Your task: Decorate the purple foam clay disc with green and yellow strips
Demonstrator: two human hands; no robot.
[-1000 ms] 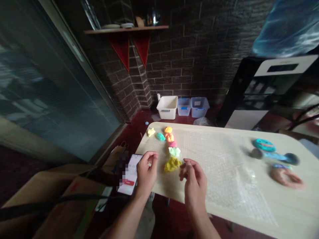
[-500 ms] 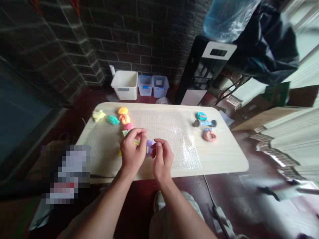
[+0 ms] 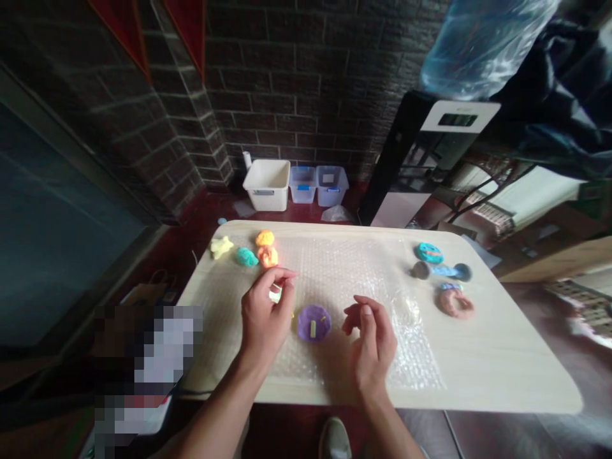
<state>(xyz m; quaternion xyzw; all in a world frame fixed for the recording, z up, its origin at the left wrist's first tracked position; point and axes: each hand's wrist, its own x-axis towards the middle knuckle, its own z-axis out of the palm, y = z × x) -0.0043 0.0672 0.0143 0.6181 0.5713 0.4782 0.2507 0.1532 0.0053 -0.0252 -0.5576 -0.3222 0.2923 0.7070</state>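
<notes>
Between the two hands, the purple disc (image 3: 306,329) is seen lying flat on the bubble wrap (image 3: 344,261) that is spread over the worktop (image 3: 507,363). No clear long axis is shown by the disc, which is roughly round; the pale strip (image 3: 313,329) on it is pointed away from the person.

The left hand (image 3: 265,312) is held just to the left of the disc, with its fingers curled and their tips nearly brought together beyond the disc's far edge; from those tips, the disc lies rightward and back toward the person. Whether a small scrap is pinched there cannot be told, as the tips are blurred. The right hand (image 3: 375,338) is held on the other side with loosely bent, parted fingers, and nothing is seen in them; from these, the disc lies straight to the left. In the view, the disc's rim is approached most closely by the thumb side of the left hand.

Past the left hand, the orange lump (image 3: 268,256) is set beside the green lump (image 3: 247,256).
</notes>
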